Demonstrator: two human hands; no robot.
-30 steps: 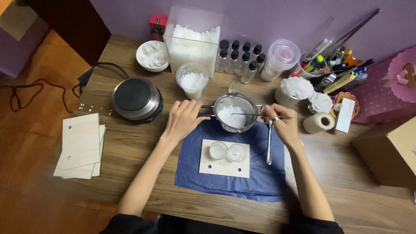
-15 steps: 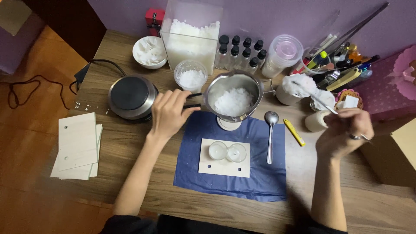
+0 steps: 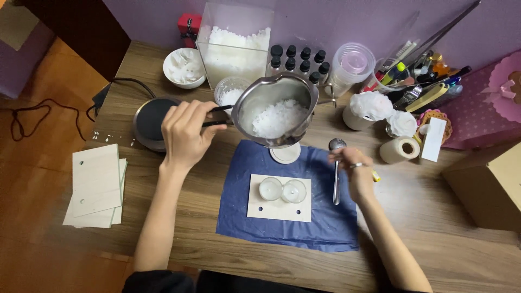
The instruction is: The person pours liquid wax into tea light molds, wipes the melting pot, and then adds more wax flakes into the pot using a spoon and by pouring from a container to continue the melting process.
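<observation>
**Metal pot of white flakes lifted above the surface**

Head view: the left hand is clamped on the dark handle of a metal pot and holds it in the air, above the blue cloth and a round white coaster. The pot is filled with white flakes. The right hand is closed on the upper part of a metal spoon, which lies on the cloth to the right of the pot.

On the cloth lies one pale board with two small glass cups side by side. At the left edge of the surface is a stack of similar boards. A brown cardboard box stands at the right, and a small red box at the back near the wall. Eight small bottles with black caps stand in two rows beside a clear square container of flakes. One round hot plate is just left of the left hand, partly hidden by it.
</observation>
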